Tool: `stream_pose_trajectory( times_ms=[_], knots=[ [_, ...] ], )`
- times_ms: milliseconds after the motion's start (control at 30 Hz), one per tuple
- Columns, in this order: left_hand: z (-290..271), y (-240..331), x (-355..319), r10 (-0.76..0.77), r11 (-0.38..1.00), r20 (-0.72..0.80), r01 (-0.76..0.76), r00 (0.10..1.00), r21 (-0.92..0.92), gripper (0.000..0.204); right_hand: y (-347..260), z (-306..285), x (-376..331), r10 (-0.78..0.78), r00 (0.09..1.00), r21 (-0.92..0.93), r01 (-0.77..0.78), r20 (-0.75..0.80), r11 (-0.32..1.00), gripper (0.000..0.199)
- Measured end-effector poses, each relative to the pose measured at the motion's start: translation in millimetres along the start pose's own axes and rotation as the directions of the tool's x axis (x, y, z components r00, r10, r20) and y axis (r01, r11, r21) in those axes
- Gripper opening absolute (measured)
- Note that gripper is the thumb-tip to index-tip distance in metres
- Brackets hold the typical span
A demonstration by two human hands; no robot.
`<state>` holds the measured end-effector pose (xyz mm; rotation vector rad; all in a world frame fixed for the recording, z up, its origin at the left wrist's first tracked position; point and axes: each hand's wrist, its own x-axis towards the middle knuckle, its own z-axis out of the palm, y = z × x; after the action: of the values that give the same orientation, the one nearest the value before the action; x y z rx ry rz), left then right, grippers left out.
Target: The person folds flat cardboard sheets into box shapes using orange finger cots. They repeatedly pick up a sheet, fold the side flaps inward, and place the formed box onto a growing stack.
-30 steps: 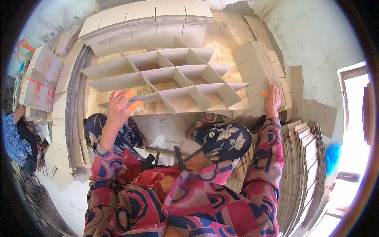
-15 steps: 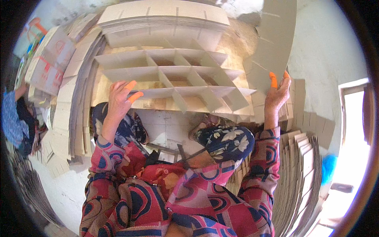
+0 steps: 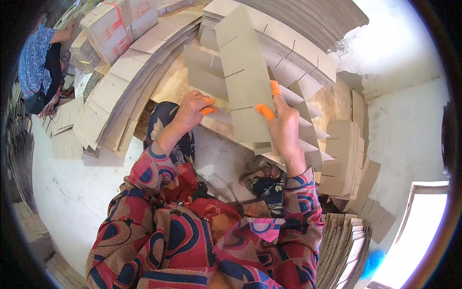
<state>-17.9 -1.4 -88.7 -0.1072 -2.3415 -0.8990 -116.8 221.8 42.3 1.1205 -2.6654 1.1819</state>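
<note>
My right hand [image 3: 285, 124] grips a long slotted cardboard strip [image 3: 246, 91] by its right edge, with orange covers on the thumb and a finger. The strip is tilted, standing in front of a partly assembled cardboard divider grid [image 3: 308, 126], and hides much of it. To the left, my left hand [image 3: 191, 111] is closed, its orange-covered fingertips pinching the left end of a grid strip [image 3: 222, 115]. The grid lies on a wooden board [image 3: 168, 79] above my knees.
Behind the grid rises a stack of slotted strips [image 3: 288, 48]. More cardboard stacks stand left [image 3: 125, 72] and right [image 3: 340, 159]; upright strips [image 3: 339, 250] fill the lower right. A printed carton [image 3: 113, 31] and another person [image 3: 36, 67] are far left.
My right hand has brought the long strip from the far right in over the grid, in front of me. The view has turned to the right; my left hand stays at the grid's left end.
</note>
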Motion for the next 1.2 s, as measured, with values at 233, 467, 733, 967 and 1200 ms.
stream_pose_trajectory(
  times_ms=[233,467,733,967,1200],
  knots=[
    [4.6,-5.8,0.0,-0.004,1.000,0.013,0.005,1.000,-0.022,0.017,-12.4,12.7,15.3,-0.063,0.997,-0.023,0.064,0.041,0.998,0.063],
    [3.0,-5.6,0.5,-0.012,0.999,0.009,0.012,1.000,-0.042,0.014,-11.4,14.6,22.9,-0.098,0.991,-0.046,0.102,0.088,0.994,0.057],
    [6.0,-10.7,1.6,-0.032,0.996,0.018,0.033,0.999,-0.082,0.014,-16.4,12.1,32.5,-0.112,0.986,0.001,0.113,0.121,0.994,0.055],
    [5.3,-3.3,5.8,-0.009,0.997,-0.044,0.006,0.999,-0.075,0.011,-12.7,28.0,25.0,-0.107,0.983,-0.025,0.112,0.151,0.993,0.058],
    [12.4,-13.8,2.8,-0.041,0.997,-0.032,0.039,0.999,-0.074,0.010,6.4,56.4,37.6,-0.181,0.951,-0.027,0.193,0.249,0.981,0.046]
  ],
)
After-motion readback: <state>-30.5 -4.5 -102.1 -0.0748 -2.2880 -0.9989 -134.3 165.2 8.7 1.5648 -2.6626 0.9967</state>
